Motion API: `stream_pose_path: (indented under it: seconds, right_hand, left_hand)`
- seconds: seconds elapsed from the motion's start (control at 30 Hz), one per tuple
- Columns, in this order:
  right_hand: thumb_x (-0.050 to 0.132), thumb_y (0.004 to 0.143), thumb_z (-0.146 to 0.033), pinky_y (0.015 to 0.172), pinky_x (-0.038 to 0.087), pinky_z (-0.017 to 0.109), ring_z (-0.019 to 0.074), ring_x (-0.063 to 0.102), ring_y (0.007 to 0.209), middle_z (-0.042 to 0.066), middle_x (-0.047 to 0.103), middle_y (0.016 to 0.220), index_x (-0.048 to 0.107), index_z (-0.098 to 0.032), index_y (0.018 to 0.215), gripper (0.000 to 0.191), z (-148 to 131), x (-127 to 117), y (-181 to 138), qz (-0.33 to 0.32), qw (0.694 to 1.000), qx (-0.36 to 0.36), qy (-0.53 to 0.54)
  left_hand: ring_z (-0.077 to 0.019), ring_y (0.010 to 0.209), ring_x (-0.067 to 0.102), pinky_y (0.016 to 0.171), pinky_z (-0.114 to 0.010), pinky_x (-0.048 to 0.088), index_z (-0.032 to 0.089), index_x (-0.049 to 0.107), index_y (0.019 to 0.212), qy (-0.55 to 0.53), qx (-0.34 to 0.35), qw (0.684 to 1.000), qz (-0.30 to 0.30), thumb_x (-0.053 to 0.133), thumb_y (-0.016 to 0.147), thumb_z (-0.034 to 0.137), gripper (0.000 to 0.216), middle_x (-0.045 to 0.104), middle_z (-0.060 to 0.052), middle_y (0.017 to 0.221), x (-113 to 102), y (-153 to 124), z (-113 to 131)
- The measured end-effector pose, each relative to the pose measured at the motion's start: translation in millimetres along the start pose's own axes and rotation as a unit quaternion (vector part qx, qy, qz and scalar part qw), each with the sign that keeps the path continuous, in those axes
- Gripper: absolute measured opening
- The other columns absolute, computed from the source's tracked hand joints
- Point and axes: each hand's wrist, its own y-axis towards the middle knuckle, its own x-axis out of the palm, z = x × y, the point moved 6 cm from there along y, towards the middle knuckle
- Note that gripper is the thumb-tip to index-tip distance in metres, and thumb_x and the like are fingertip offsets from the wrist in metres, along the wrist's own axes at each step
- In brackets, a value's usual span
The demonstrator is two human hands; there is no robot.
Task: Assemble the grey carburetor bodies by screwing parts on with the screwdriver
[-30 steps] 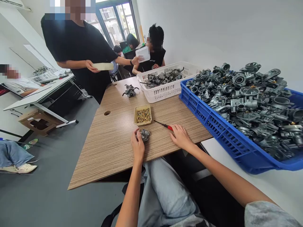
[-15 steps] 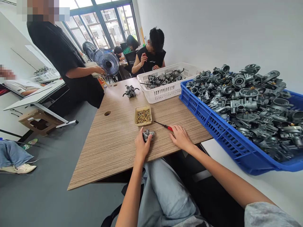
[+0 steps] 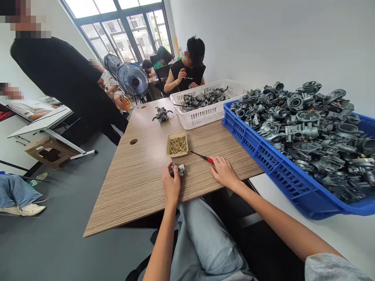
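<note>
My left hand (image 3: 171,183) grips a small grey metal carburetor part (image 3: 178,169) that rests on the wooden table (image 3: 140,179), fingers wrapped round it. My right hand (image 3: 224,171) lies on the table with its fingertips on the red handle of a screwdriver (image 3: 204,157), whose thin shaft points away to the left. Just beyond the part stands a small yellow tray (image 3: 177,144) of brass screws.
A blue crate (image 3: 263,156) heaped with grey castings fills the right side. A white basket (image 3: 205,113) holds more parts, with one loose carburetor (image 3: 161,114) beside it. A person in black (image 3: 64,82) stands at the left; another sits at the table's far end (image 3: 187,72).
My left hand has turned the metal part and drawn it slightly left. The standing person has stepped away to the left, uncovering fans. My right hand stays on the screwdriver handle.
</note>
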Motion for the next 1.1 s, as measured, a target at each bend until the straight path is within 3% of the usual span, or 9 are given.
stream_pose_path:
  seconds: [0.2,0.33,0.5,0.63,0.83,1.1]
  right_hand:
    - [0.055,0.104,-0.024,0.109,0.047,0.043,0.031,0.059,0.127,0.016,0.069,0.135,0.059,-0.019,0.14,0.036,1.6,0.0,0.9,0.0,1.0,0.002,0.001]
    - [0.056,0.104,-0.024,0.109,0.047,0.044,0.0314,0.059,0.127,0.016,0.069,0.135,0.06,-0.019,0.139,0.036,2.1,-0.5,1.7,-0.002,1.0,0.005,0.002]
    - [0.058,0.103,-0.023,0.106,0.047,0.044,0.0317,0.059,0.126,0.016,0.069,0.134,0.061,-0.019,0.137,0.034,2.6,-0.6,3.1,-0.004,1.0,0.01,0.001]
    - [0.058,0.104,-0.024,0.105,0.047,0.043,0.0312,0.06,0.125,0.016,0.07,0.133,0.061,-0.02,0.136,0.032,3.0,-0.5,4.5,-0.005,1.0,0.011,-0.004]
    - [0.06,0.104,-0.025,0.106,0.046,0.042,0.0298,0.059,0.127,0.015,0.069,0.136,0.062,-0.02,0.135,0.032,3.1,-1.7,6.2,-0.011,1.0,0.016,-0.013]
    - [0.06,0.104,-0.025,0.106,0.046,0.042,0.0297,0.059,0.125,0.016,0.069,0.136,0.063,-0.019,0.135,0.031,1.7,-5.0,6.6,-0.014,1.0,0.022,-0.011]
  left_hand:
    - [-0.0288,0.12,0.068,0.108,-0.046,0.054,0.021,0.069,0.129,-0.002,-0.016,0.999,0.029,0.05,0.11,0.046,0.036,0.073,-0.013,0.129,-12.8,10.9,3.3]
    - [-0.0315,0.119,0.065,0.113,-0.051,0.049,0.023,0.072,0.116,0.08,0.07,0.994,0.003,0.055,0.106,0.037,0.024,0.075,-0.012,0.12,-11.2,54.5,13.9]
    - [-0.0326,0.114,0.067,0.109,-0.049,0.05,0.025,0.074,0.108,0.182,0.14,0.964,-0.134,0.062,0.095,0.026,0.018,0.078,-0.012,0.114,27.0,121.5,15.3]
    - [-0.0279,0.105,0.07,0.101,-0.04,0.054,0.023,0.076,0.103,0.248,0.149,0.925,-0.245,0.059,0.092,0.021,0.02,0.079,-0.012,0.111,62.8,150.0,10.3]
    - [-0.0251,0.097,0.072,0.086,-0.033,0.054,0.021,0.075,0.097,0.291,0.145,0.899,-0.294,0.064,0.086,0.015,0.017,0.08,-0.009,0.107,87.1,168.5,13.0]
    - [-0.0265,0.093,0.073,0.078,-0.032,0.05,0.023,0.072,0.095,0.374,0.143,0.857,-0.326,0.063,0.089,0.016,0.012,0.079,-0.009,0.102,96.1,177.2,18.8]
